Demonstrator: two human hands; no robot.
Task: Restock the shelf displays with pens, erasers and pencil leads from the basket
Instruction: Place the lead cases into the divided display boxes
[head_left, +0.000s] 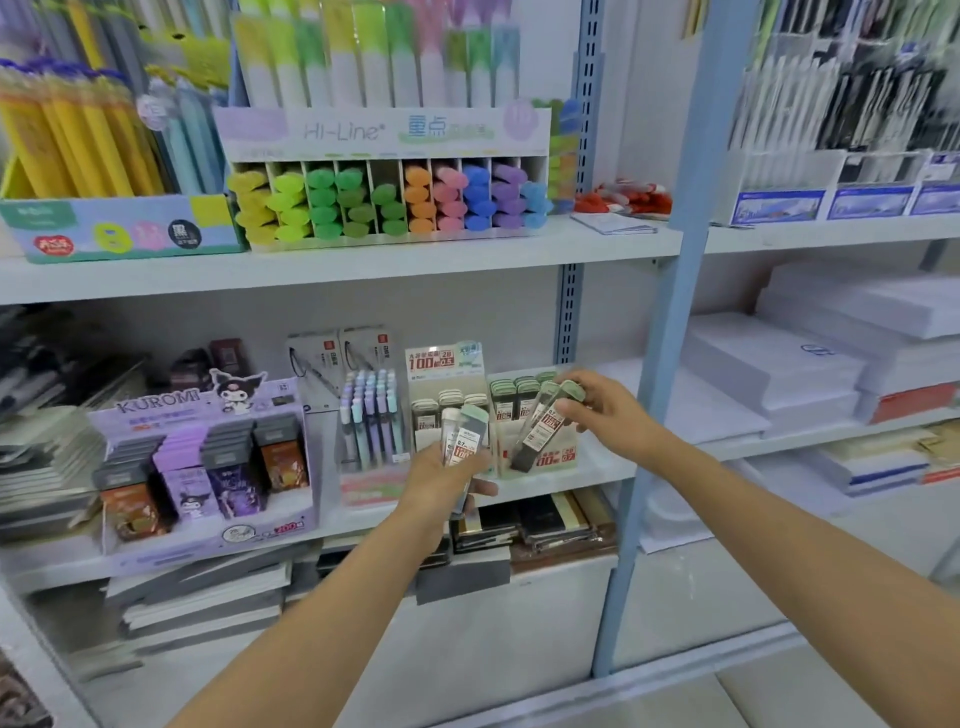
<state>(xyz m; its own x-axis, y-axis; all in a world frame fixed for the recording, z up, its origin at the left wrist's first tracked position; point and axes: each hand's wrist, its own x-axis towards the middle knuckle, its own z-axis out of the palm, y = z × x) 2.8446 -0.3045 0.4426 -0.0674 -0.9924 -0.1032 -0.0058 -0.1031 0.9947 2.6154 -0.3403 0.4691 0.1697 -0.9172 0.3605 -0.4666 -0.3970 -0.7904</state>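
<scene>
Stationery shelf (605, 470), middle tier, lead display box (557, 460) dead ahead.
I see left hand (448, 480) curled round a lead tube bundle (464, 439) beside the box; right hand (605, 410) pinches two lead tubes (543, 428), tilted over it.

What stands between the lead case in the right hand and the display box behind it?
Nothing visible. The right hand holds the lead case tilted directly in front of the display box, whose back row already holds other cases.
</scene>
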